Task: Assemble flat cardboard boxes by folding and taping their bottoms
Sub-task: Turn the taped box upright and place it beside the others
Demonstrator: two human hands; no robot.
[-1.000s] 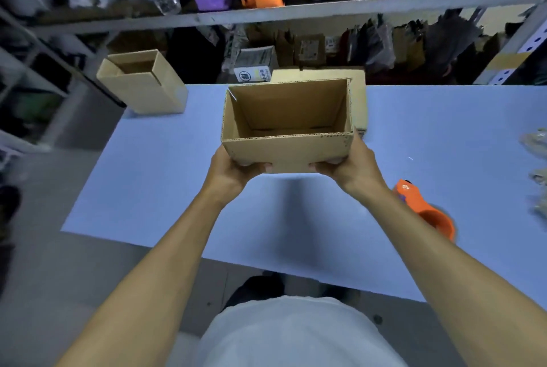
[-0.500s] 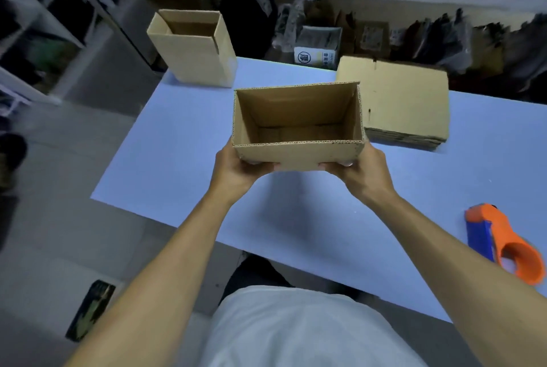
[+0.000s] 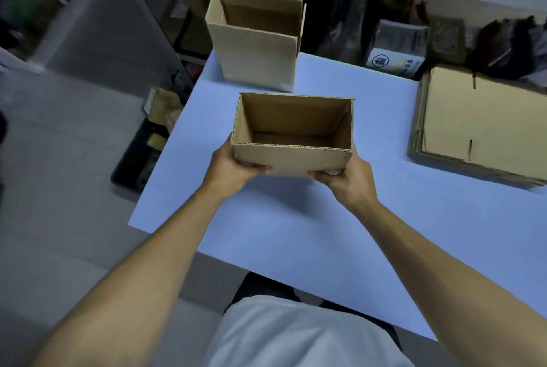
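Hands, left (image 3: pixel 231 167) and right (image 3: pixel 349 178), gripping open box (image 3: pixel 291 156), finished box (image 3: pixel 257 44) behind

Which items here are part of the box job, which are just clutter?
Job:
held box, in left hand and right hand
finished box
flat cardboard stack

Clutter:
labelled packet
dark bin on floor

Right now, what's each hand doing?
Left hand: grips the near-left bottom corner of the open cardboard box.
Right hand: grips the box's near-right bottom corner.
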